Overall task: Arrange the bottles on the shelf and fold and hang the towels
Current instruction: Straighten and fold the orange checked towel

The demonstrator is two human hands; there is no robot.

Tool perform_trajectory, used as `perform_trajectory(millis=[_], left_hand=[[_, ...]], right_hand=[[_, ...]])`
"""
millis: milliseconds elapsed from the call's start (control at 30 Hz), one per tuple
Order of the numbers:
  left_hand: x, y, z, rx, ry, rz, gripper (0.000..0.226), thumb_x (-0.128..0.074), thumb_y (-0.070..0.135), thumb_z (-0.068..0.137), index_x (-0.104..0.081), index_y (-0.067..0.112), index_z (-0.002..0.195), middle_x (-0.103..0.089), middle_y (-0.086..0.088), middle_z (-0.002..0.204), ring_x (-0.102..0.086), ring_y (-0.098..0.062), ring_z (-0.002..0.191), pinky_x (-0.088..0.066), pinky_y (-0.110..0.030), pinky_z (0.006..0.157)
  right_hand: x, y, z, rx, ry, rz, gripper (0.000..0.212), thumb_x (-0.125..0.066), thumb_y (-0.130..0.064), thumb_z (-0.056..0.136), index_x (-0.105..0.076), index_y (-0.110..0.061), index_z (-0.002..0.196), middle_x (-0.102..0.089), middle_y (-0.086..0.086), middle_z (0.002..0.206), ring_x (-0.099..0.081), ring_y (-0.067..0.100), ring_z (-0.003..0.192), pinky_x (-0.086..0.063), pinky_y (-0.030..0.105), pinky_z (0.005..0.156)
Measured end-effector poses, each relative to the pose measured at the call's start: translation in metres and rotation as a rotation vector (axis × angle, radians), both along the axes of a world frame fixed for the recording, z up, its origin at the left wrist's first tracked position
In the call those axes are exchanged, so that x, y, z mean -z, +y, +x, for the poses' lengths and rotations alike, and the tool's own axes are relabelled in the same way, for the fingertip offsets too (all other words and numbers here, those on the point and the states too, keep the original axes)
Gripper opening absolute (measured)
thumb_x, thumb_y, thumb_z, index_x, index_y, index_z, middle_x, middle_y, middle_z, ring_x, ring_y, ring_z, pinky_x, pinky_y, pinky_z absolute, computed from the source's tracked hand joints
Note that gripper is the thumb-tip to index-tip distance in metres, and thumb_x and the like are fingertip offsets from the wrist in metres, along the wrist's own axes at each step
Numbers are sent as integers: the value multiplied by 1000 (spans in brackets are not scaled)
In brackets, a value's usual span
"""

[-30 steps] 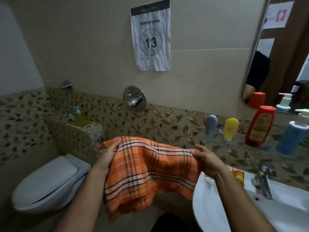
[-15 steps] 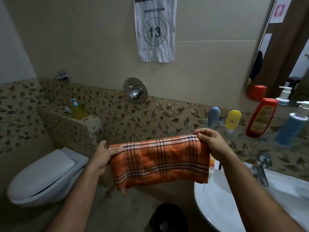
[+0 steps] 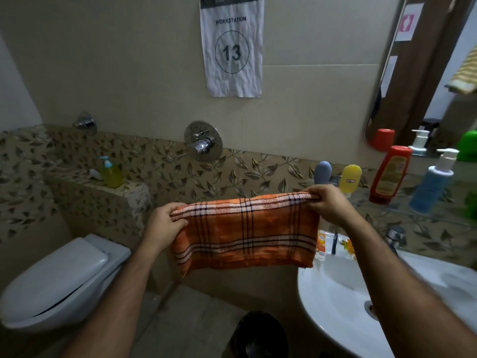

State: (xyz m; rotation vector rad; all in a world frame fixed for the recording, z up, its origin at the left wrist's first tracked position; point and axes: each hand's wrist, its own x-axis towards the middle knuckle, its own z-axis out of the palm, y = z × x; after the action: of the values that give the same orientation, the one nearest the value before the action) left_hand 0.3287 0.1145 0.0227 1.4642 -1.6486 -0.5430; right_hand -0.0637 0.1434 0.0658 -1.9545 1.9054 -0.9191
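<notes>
An orange plaid towel (image 3: 245, 233), folded into a flat band, hangs stretched in the air between my hands. My left hand (image 3: 162, 226) grips its upper left corner and my right hand (image 3: 327, 202) pinches its upper right corner. On the glass shelf (image 3: 402, 210) at the right stand a grey tube (image 3: 322, 173), a yellow tube (image 3: 349, 178), a red bottle (image 3: 389, 175) and a blue pump bottle (image 3: 432, 187). Another striped towel (image 3: 464, 76) shows in the mirror at the upper right.
A white sink (image 3: 343, 301) with a tap (image 3: 395, 236) lies at lower right, small packets (image 3: 321, 245) on its rim. A toilet (image 3: 56, 280) sits lower left, a yellow soap bottle (image 3: 112, 173) on the ledge behind it. A wall valve (image 3: 203, 144) is ahead; a dark bin (image 3: 258, 334) stands below.
The towel went from bunched and draped to a taut flat band. Both hands rose and drew apart, now holding its top corners.
</notes>
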Motion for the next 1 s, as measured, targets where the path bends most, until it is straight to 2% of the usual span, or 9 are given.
perform_trajectory(millis=[133,267,367,433,533,633,767,900,1000], left_hand=[[0,-8,7,-16,-187,-19,11,-77,20,81,-73,16,91,-63,-5,90,-63,-23,86,-52,-39,80],[5,-13,4,97,-191,75,14,-73,21,86,-71,10,93,-61,-11,99,-61,-25,93,-48,-38,86],[14,-15,-5,121,-178,184,16,-70,20,88,-68,5,93,-69,-16,94,-65,-33,92,-50,-42,83],[18,-14,-16,165,-133,235,23,-72,19,87,-66,7,105,-69,-12,106,-64,-29,102,-50,-40,89],[9,-9,-46,362,-10,240,66,-79,39,78,-51,24,136,-52,8,133,-48,-11,124,-40,-31,103],[-16,-3,-97,577,217,177,92,-86,52,59,-43,35,139,-52,9,138,-47,-6,129,-40,-30,106],[-34,0,-154,602,473,105,70,-91,20,62,-57,25,123,-70,1,112,-67,-13,101,-54,-24,87],[-20,-3,-163,482,664,111,30,-80,3,74,-66,17,96,-73,3,83,-68,-10,76,-54,-23,68],[-9,-7,-163,446,670,149,33,-78,1,76,-60,14,100,-69,2,88,-65,-16,83,-54,-17,69]], right_hand=[[-28,2,-15,31,265,-76,11,-69,-28,88,-70,-18,92,-61,5,97,-56,17,85,-53,40,74],[-58,0,-16,-165,-357,45,11,-69,-13,89,-61,-5,90,-61,14,91,-62,28,87,-52,43,81],[-76,-3,3,-278,-518,-33,6,-65,-7,91,-59,-9,90,-60,11,86,-60,22,82,-52,38,77],[-86,-6,16,-305,-440,-87,6,-64,-8,92,-59,-10,91,-60,8,84,-59,19,80,-51,36,75],[-99,-7,34,-391,-288,-58,3,-67,-11,91,-63,-12,92,-64,0,83,-61,11,78,-51,31,74],[-101,-3,58,-454,-96,9,8,-70,-15,89,-68,-20,95,-71,-3,89,-64,6,80,-52,26,77],[-95,0,74,-399,-7,-28,22,-77,-19,83,-65,-14,102,-72,0,92,-63,7,80,-52,29,79],[-95,13,46,-268,136,315,70,-86,-42,67,-48,-34,125,-64,-13,104,-64,4,87,-55,21,67],[-81,15,37,-227,86,401,53,-79,-30,76,-54,-32,123,-66,-4,111,-66,9,91,-60,26,72]])
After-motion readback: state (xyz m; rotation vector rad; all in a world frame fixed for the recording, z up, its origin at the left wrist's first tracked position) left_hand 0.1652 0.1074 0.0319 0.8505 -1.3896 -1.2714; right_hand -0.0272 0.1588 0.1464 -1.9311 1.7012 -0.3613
